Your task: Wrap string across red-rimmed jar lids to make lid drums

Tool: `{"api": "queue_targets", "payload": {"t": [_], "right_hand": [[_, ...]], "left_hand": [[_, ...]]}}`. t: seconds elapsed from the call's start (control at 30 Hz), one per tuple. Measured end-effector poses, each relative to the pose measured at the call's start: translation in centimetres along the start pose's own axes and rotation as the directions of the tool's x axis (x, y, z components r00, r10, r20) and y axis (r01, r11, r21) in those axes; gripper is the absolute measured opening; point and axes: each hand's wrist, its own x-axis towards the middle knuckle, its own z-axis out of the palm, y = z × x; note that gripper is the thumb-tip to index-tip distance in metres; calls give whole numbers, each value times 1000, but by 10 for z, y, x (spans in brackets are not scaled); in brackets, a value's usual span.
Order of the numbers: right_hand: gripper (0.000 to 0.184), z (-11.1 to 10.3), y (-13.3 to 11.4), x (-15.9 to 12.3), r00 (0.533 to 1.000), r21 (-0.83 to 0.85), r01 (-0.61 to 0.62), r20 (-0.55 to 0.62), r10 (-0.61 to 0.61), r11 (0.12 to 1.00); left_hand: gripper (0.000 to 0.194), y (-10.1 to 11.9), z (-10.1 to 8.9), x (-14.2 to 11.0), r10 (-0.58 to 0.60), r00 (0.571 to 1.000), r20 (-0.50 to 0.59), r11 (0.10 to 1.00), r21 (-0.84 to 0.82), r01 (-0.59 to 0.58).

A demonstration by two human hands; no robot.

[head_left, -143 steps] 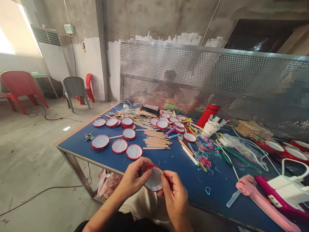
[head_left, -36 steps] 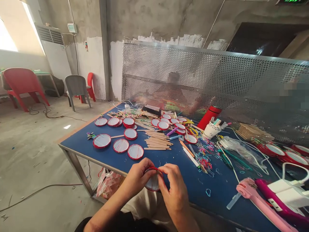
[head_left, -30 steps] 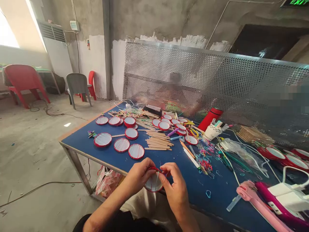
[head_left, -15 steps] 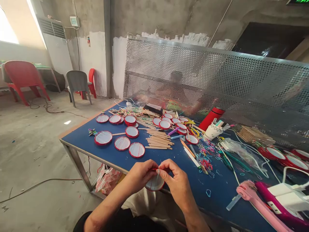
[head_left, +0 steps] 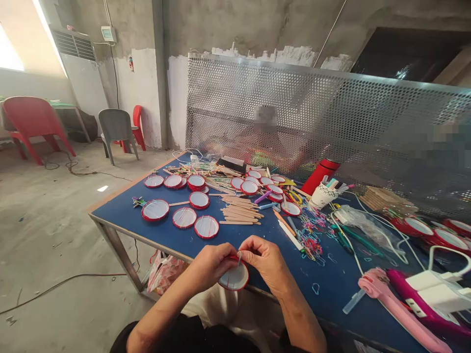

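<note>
**Pinching a red-rimmed disc (head_left: pixel 234 278) at the table's near edge**

The left hand (head_left: pixel 210 267) and right hand (head_left: pixel 264 260) are together, both clamped on the disc's upper rim, with their fingertips almost meeting there. A pale strand (head_left: pixel 239 258) stands up between them from the rim, and red strands cross the disc's white face. The disc sits just above the near edge of the blue table (head_left: pixel 333 282), tilted toward the wearer.

Up and left of the hands lie more discs (head_left: pixel 206 227), several strung the same way. Popsicle sticks (head_left: pixel 239 212) are stacked just right of them, and a tangle of rubber bands (head_left: pixel 311 246) lies right of the hands. Farther off stand a paper cup (head_left: pixel 323 196) and a red bottle (head_left: pixel 319 176), before a perforated metal screen (head_left: pixel 294 103).
</note>
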Motion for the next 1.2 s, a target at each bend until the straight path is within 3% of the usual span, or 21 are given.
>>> {"api": "queue_targets", "payload": {"t": [0.2, 0.3, 0.4, 0.47, 0.53, 0.7, 0.77, 0.93, 1.03, 1.2], "right_hand": [[14, -5, -10, 1, 999, -34, -19, 32, 20, 999], [12, -7, -12, 2, 997, -40, 17, -74, -20, 999], [16, -13, -10, 0, 966, 1, 75, -247, -72, 997], [21, -15, -9, -5, 948, 2, 104, -301, -99, 995], [24, -12, -6, -15, 956, -69, 100, -270, -115, 993], [23, 8, 5, -40, 995, -224, 56, -65, -72, 973], [25, 15, 9, -44, 994, -188, 38, -90, -56, 981], [38, 20, 16, -38, 948, 68, -1, -317, 22, 998], [42, 22, 19, -35, 906, 207, 10, -415, 79, 978], [41, 27, 20, -34, 876, 309, 69, -474, 90, 949]], "left_hand": [[17, 1, -3, 2, -22, 999, 42, 998, 51, 20], [16, 2, -4, 2, -38, 997, 73, 996, 84, 32], [16, 3, -3, 1, -36, 996, 78, 995, 93, 28], [15, 2, -2, 1, -26, 998, 64, 997, 70, 22], [14, 2, -2, 1, -21, 999, 43, 999, 39, 20], [8, 4, -2, 1, -58, 998, 12, 993, -102, 59], [10, 3, -3, 2, -44, 999, 25, 972, -228, 48], [33, -9, -1, 3, 28, 999, -27, 874, -484, -38], [41, -14, 4, 2, 7, 999, -38, 869, -494, -25], [58, -12, 12, -1, 7, 999, -54, 923, -383, -27]]}}
